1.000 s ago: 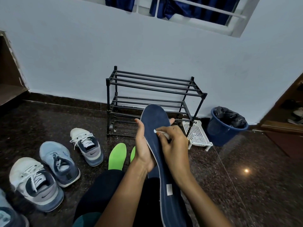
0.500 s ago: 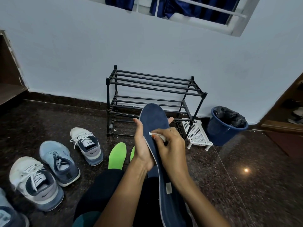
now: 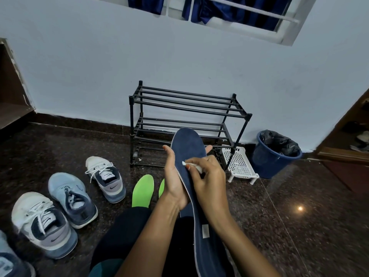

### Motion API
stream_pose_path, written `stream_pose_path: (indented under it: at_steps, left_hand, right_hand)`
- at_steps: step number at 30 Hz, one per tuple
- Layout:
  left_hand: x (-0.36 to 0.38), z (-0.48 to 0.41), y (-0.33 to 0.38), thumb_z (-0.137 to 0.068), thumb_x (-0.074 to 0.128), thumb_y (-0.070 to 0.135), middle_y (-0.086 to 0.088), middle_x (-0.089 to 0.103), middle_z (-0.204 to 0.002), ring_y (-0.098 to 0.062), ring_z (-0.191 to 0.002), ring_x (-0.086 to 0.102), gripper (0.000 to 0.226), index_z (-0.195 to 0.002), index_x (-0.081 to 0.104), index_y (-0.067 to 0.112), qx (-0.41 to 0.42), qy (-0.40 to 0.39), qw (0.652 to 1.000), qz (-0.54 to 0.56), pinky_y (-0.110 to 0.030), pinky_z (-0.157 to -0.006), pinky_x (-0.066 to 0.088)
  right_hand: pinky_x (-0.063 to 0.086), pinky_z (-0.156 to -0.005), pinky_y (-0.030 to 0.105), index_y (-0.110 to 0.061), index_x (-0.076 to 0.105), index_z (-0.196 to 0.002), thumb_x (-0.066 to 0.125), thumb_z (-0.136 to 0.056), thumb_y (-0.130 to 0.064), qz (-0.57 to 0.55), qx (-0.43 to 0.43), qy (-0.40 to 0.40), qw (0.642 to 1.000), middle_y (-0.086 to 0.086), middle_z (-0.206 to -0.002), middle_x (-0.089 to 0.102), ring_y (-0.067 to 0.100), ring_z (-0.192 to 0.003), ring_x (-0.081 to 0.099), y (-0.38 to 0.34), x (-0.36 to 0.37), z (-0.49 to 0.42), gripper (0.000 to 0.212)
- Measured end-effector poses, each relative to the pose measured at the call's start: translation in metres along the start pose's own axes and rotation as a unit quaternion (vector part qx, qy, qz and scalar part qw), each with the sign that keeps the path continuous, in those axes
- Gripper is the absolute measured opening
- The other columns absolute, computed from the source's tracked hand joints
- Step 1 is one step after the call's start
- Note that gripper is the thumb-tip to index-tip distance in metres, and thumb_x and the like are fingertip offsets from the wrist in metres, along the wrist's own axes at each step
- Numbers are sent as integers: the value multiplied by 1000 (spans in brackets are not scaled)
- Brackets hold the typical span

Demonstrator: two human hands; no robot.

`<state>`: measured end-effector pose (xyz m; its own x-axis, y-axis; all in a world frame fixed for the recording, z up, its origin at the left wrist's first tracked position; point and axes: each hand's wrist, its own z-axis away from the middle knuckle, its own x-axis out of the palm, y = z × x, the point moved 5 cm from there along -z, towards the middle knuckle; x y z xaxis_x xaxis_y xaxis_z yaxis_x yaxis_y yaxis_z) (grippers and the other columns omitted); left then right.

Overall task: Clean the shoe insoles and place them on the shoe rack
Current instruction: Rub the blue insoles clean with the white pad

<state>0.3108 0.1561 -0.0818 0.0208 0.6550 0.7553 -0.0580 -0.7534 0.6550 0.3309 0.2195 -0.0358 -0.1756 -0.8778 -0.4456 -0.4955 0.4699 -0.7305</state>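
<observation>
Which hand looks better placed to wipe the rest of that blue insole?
Probably the right hand: it pinches the white wipe against the blue insole, while the left hand grips it.

I see the dark floor (image 3: 299, 226) carrying the shoe rack (image 3: 185, 108) at its wall edge, with a white basket (image 3: 238, 164) and blue bin (image 3: 267, 162) beside it, sneakers (image 3: 107, 178) to the left, and green insoles (image 3: 142, 190) nearer.

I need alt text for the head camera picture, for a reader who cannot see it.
A person's left hand holds a navy blue insole while the right hand presses a small white item against it. Behind stands a black shoe rack; sneakers and green insoles lie on the floor at left.
</observation>
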Motion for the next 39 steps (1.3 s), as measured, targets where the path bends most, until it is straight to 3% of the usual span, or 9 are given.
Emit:
stream_pose_path:
  at_steps: [4,8,13,17,21,26,33,36,39]
  left_hand:
    - [-6,-2,2,-85,16,74,-15,65,-122,-25,-103,61,89,-116,64,6,20,25,999,31,-39,-98,42]
    - [-6,-2,1,-86,15,73,-15,64,-123,-28,-109,59,85,-114,64,8,20,33,999,15,-41,-101,42]
    - [-1,1,3,-79,16,75,-20,59,-127,-25,-106,62,97,-122,59,0,10,6,1000,-11,-27,-84,55]
    - [-2,1,3,-87,9,73,-15,63,-123,-24,-103,63,91,-115,63,5,15,19,1000,3,-30,-88,52]
    - [-4,0,5,-85,17,73,-14,65,-121,-27,-103,56,86,-116,62,7,26,34,998,44,-37,-88,42]
    - [-2,-1,2,-87,10,73,-15,62,-126,-26,-107,59,90,-115,63,6,13,18,1000,19,-31,-86,53]
    - [-3,0,2,-87,10,73,-13,66,-119,-27,-106,59,92,-103,75,10,12,25,999,30,-35,-92,50]
    - [-7,-3,3,-86,13,74,-12,65,-122,-27,-109,57,90,-128,58,7,18,30,998,43,-42,-104,37]
    - [-7,-4,2,-86,12,74,-13,65,-123,-27,-109,57,91,-130,54,6,22,31,999,25,-40,-99,43]
  right_hand:
    - [38,-71,4,-13,73,-84,63,-80,4,-32,5,-37,999,-13,-79,54,-2,-82,55,-3,4,18,19]
    - [38,-69,5,-14,73,-84,64,-80,2,-23,2,-32,999,-9,-77,54,2,-81,54,-2,0,20,19]
    - [33,-71,1,-9,72,-83,64,-80,5,13,-6,0,1000,-12,-77,46,-9,-79,49,3,-2,5,16]
    - [35,-71,2,-8,72,-84,63,-81,5,-22,3,-29,999,-11,-79,50,-9,-82,51,0,-1,10,16]
    - [38,-69,5,-14,73,-84,65,-80,1,-39,17,-57,997,-10,-76,55,2,-81,55,-2,1,23,18]
    - [37,-74,4,-10,72,-84,65,-80,3,2,-2,-17,1000,-14,-76,47,-10,-79,50,3,-5,12,16]
    - [36,-73,3,-11,72,-84,64,-81,3,-14,7,-24,1000,-8,-78,52,-5,-82,52,7,-4,14,16]
    - [38,-75,6,-13,73,-84,65,-80,1,-23,4,-50,998,-10,-78,55,0,-83,54,3,-1,27,16]
    - [38,-74,5,-13,73,-84,65,-80,-1,3,-8,-36,999,-7,-77,55,3,-82,54,5,-2,24,15]
